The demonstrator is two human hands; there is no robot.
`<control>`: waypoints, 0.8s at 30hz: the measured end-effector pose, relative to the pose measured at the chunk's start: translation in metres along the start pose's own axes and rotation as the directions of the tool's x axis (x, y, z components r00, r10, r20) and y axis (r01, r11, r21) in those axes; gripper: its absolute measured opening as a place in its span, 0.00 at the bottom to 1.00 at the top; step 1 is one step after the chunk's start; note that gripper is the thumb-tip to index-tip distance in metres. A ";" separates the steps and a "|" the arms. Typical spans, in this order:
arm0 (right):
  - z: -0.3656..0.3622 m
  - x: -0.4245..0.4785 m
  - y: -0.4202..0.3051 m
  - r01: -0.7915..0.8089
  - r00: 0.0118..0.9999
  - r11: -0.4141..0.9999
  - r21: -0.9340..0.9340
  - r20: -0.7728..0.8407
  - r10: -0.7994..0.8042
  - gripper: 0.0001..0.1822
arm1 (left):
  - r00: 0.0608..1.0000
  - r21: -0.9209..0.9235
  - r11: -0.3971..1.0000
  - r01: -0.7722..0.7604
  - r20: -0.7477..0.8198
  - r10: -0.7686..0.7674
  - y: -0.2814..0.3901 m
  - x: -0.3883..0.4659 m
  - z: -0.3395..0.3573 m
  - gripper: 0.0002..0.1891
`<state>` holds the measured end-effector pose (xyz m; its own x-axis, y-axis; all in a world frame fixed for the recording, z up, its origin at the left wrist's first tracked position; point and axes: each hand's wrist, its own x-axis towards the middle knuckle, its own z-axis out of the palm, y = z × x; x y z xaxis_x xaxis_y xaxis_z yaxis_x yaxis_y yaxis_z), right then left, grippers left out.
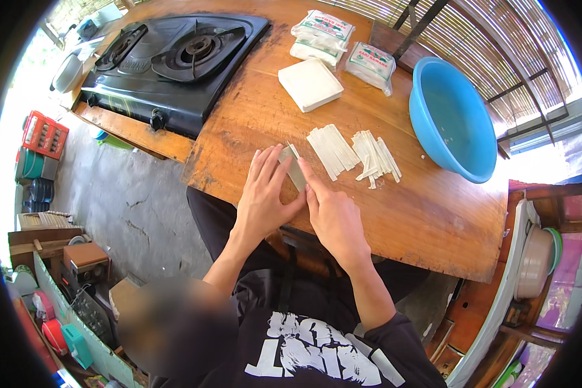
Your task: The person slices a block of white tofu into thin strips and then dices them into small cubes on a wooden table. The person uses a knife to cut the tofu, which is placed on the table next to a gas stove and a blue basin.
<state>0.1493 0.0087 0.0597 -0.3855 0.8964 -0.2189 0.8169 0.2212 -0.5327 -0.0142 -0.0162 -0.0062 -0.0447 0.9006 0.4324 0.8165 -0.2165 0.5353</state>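
A flat grey blade (295, 173) lies at a slant on the wooden table between my hands. My right hand (338, 220) is curled at its near end, index finger stretched along its right side; any handle is hidden. My left hand (266, 191) is laid palm down on the blade's left side, fingertips forward, covering whatever lies beneath. A thin white strip (293, 150) shows at the blade's far end. To the right lie a neat row of pale flat strips (332, 151) and a looser heap of strips (374, 156). Beyond them sits a stack of square white sheets (310, 83).
Plastic-wrapped packets (324, 31) bearing print are piled at the back, with another packet (370, 65) beside them. A blue basin (458, 119) holding liquid stands at right. A black two-burner gas stove (174, 63) is at left. The table's near edge (431, 266) meets my lap.
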 end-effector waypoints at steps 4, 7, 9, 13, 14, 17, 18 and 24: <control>0.001 0.002 0.004 0.029 1.000 0.999 -0.019 -0.005 -0.029 0.31 | 0.992 -0.056 0.998 0.033 -0.119 -0.039 -0.005 0.000 0.007 0.21; 0.005 0.002 0.007 0.040 0.999 0.998 -0.046 -0.025 -0.041 0.31 | 0.979 -0.174 0.982 0.078 -0.173 -0.109 -0.010 -0.003 0.009 0.17; 0.004 0.001 0.005 0.022 1.000 0.999 -0.049 -0.017 -0.023 0.31 | 0.968 -0.225 0.967 0.122 -0.189 -0.166 -0.011 -0.006 0.010 0.15; 0.003 0.002 0.005 0.028 0.999 0.999 -0.040 -0.017 -0.029 0.31 | 0.974 -0.103 0.988 0.118 -0.180 -0.135 -0.001 -0.002 0.008 0.14; 0.005 0.002 0.008 0.049 0.998 0.998 -0.049 -0.031 -0.050 0.32 | 0.980 -0.042 0.994 0.096 -0.168 -0.102 0.003 0.001 0.006 0.13; 0.007 0.003 0.009 0.042 0.999 0.999 -0.032 -0.021 -0.043 0.31 | 0.989 0.056 0.998 -0.022 -0.142 0.030 -0.002 0.001 0.009 0.16; 0.007 0.003 0.009 0.044 0.999 0.999 -0.027 -0.025 -0.044 0.31 | 0.991 0.069 0.997 -0.029 -0.126 0.037 -0.001 0.001 0.009 0.17; 0.006 0.000 0.010 0.044 0.999 0.999 -0.002 -0.025 -0.044 0.31 | 0.998 0.072 0.997 -0.023 -0.054 0.027 0.001 -0.001 0.007 0.23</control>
<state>0.1547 0.0086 0.0497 -0.4098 0.8953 -0.1747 0.8003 0.2610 -0.5397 -0.0095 -0.0149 -0.0109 -0.0537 0.8728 0.4851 0.8568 -0.2092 0.4714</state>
